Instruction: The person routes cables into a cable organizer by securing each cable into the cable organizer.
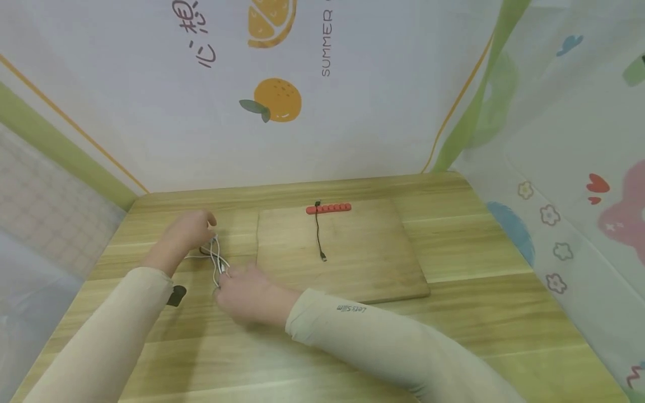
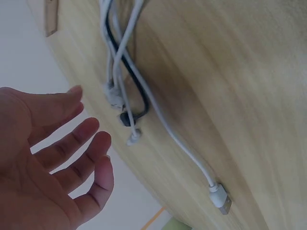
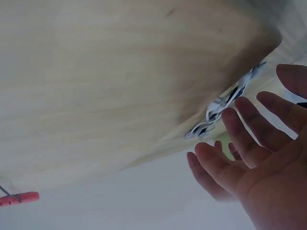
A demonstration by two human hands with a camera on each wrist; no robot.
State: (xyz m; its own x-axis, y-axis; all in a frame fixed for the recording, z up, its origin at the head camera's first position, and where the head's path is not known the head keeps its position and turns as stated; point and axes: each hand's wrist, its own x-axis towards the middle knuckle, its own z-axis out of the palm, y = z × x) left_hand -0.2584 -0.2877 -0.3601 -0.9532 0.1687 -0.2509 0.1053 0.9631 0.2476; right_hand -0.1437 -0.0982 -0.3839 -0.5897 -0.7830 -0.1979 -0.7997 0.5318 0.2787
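Observation:
A loose bunch of white and black USB cables (image 1: 215, 258) lies on the table's left part, between the two hands. Just beyond it is my left hand (image 1: 188, 230). In the left wrist view that hand's fingers (image 2: 98, 143) are loosely bent, apart from the cables and holding nothing. One white cable stretches away to a white USB plug (image 2: 219, 197); a black plug (image 2: 126, 119) sits among the other ends. My right hand (image 1: 248, 294) is at the bunch's near end. Its fingers (image 3: 249, 124) look spread and relaxed in the right wrist view; whether they touch the cables cannot be told.
A wooden board (image 1: 363, 252) lies mid-table. Along its far edge is a red cable holder (image 1: 335, 208), with a short black cable (image 1: 318, 232) across its left end. A dark flat piece (image 1: 176, 295) shows beside the left sleeve. Printed curtains surround the table.

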